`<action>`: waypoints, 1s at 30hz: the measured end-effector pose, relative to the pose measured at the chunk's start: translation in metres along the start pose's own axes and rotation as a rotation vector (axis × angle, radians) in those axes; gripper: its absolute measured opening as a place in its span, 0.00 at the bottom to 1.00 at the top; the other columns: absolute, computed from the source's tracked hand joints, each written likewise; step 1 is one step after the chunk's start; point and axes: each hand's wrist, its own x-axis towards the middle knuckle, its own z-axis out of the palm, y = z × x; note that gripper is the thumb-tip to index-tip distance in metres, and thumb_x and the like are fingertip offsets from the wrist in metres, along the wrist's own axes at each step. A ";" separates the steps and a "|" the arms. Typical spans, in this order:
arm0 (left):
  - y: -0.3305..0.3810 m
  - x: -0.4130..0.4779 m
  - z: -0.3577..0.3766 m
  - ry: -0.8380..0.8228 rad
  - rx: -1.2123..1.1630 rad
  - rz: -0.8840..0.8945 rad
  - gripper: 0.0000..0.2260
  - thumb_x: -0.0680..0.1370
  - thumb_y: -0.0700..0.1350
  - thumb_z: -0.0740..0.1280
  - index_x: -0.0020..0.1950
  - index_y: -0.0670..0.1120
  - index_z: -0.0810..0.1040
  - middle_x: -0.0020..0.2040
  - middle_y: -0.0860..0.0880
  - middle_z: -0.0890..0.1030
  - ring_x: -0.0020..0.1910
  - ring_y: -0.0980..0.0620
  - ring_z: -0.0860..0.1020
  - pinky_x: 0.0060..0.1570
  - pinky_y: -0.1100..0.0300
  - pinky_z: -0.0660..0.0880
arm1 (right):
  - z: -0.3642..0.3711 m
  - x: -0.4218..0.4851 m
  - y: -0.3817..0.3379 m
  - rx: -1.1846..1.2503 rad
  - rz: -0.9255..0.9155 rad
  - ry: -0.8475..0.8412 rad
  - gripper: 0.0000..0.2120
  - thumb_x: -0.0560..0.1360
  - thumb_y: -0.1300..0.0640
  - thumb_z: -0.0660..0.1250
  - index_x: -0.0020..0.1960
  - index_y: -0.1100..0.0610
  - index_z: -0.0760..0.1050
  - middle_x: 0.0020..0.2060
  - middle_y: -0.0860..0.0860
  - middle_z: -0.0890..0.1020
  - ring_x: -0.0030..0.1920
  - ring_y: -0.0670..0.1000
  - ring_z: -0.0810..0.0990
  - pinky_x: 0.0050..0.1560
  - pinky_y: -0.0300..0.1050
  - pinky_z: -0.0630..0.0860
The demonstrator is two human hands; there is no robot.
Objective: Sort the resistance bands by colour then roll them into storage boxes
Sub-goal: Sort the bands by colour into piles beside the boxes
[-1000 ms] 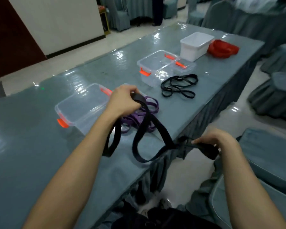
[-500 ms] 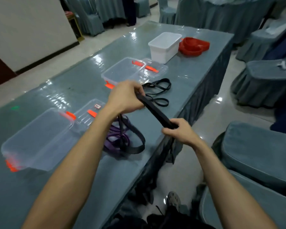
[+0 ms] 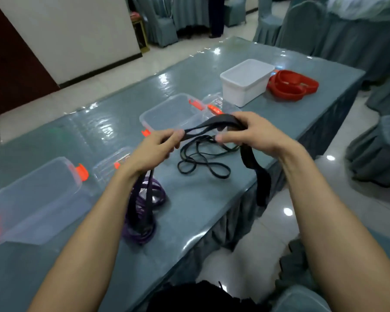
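Risen level with the left hand (image 3: 153,149), the right hand (image 3: 250,131) likewise pinches the black band (image 3: 214,121) spanning both hands.

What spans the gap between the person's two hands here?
In the head view, a stretch of the wide black band spans it, gripped by left hand and right hand; thin black bands lie on the table below.

head view, down over hands (image 3: 203,140)
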 end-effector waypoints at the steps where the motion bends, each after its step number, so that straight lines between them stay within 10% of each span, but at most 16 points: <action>1: 0.000 0.010 0.011 -0.002 -0.097 -0.035 0.30 0.78 0.75 0.59 0.42 0.47 0.73 0.32 0.54 0.71 0.30 0.54 0.67 0.33 0.58 0.63 | -0.007 0.013 -0.010 0.078 -0.010 -0.019 0.18 0.74 0.43 0.81 0.51 0.56 0.82 0.34 0.38 0.73 0.35 0.48 0.66 0.36 0.39 0.67; 4: 0.002 0.043 0.037 0.015 -0.196 -0.072 0.40 0.79 0.78 0.51 0.49 0.41 0.77 0.38 0.47 0.82 0.35 0.47 0.79 0.37 0.56 0.74 | -0.024 0.054 -0.034 0.181 -0.004 -0.015 0.31 0.72 0.29 0.76 0.48 0.56 0.75 0.35 0.48 0.64 0.36 0.51 0.64 0.41 0.48 0.68; 8: 0.005 0.096 0.057 0.005 -0.390 -0.079 0.46 0.83 0.72 0.43 0.73 0.37 0.79 0.57 0.45 0.90 0.61 0.44 0.87 0.64 0.53 0.82 | -0.052 0.100 -0.044 0.074 -0.096 -0.022 0.21 0.76 0.37 0.75 0.45 0.56 0.76 0.34 0.49 0.73 0.37 0.49 0.80 0.48 0.47 0.79; 11: 0.002 0.141 0.068 -0.021 -0.487 -0.065 0.44 0.85 0.71 0.40 0.58 0.42 0.87 0.64 0.44 0.88 0.70 0.46 0.83 0.75 0.45 0.73 | -0.081 0.136 -0.036 0.039 -0.066 -0.020 0.15 0.77 0.45 0.76 0.44 0.57 0.81 0.36 0.52 0.79 0.40 0.54 0.85 0.55 0.53 0.83; 13: 0.002 0.172 0.079 -0.042 -0.556 -0.101 0.41 0.85 0.72 0.40 0.37 0.49 0.81 0.62 0.44 0.88 0.67 0.47 0.85 0.69 0.45 0.74 | -0.091 0.161 -0.029 0.115 -0.028 -0.031 0.15 0.80 0.47 0.74 0.46 0.60 0.81 0.36 0.54 0.77 0.38 0.56 0.84 0.62 0.63 0.82; 16: 0.006 0.206 0.103 -0.076 -0.786 -0.137 0.29 0.81 0.76 0.56 0.38 0.51 0.67 0.42 0.40 0.77 0.46 0.43 0.81 0.46 0.49 0.69 | -0.096 0.196 -0.017 0.293 0.058 0.001 0.20 0.85 0.47 0.68 0.48 0.65 0.79 0.33 0.55 0.75 0.35 0.56 0.80 0.64 0.68 0.81; 22: -0.005 0.240 0.110 -0.120 -0.438 -0.039 0.26 0.73 0.51 0.80 0.66 0.40 0.79 0.53 0.38 0.86 0.55 0.45 0.84 0.60 0.47 0.80 | -0.128 0.243 0.003 0.616 0.136 0.001 0.16 0.88 0.58 0.61 0.45 0.64 0.76 0.32 0.54 0.73 0.35 0.55 0.78 0.55 0.57 0.84; 27: -0.032 0.241 0.132 -0.281 -0.593 -0.164 0.05 0.76 0.34 0.70 0.48 0.39 0.75 0.60 0.31 0.85 0.67 0.36 0.83 0.73 0.47 0.77 | -0.152 0.278 0.037 0.693 0.129 -0.006 0.15 0.87 0.60 0.61 0.45 0.65 0.77 0.31 0.55 0.75 0.37 0.57 0.82 0.50 0.56 0.86; 30: -0.044 0.227 0.122 -0.247 -0.682 -0.329 0.14 0.72 0.37 0.77 0.54 0.37 0.78 0.46 0.36 0.84 0.48 0.37 0.86 0.56 0.44 0.84 | -0.179 0.298 0.076 0.662 0.186 0.077 0.14 0.81 0.52 0.68 0.40 0.59 0.77 0.28 0.53 0.74 0.34 0.57 0.82 0.47 0.55 0.85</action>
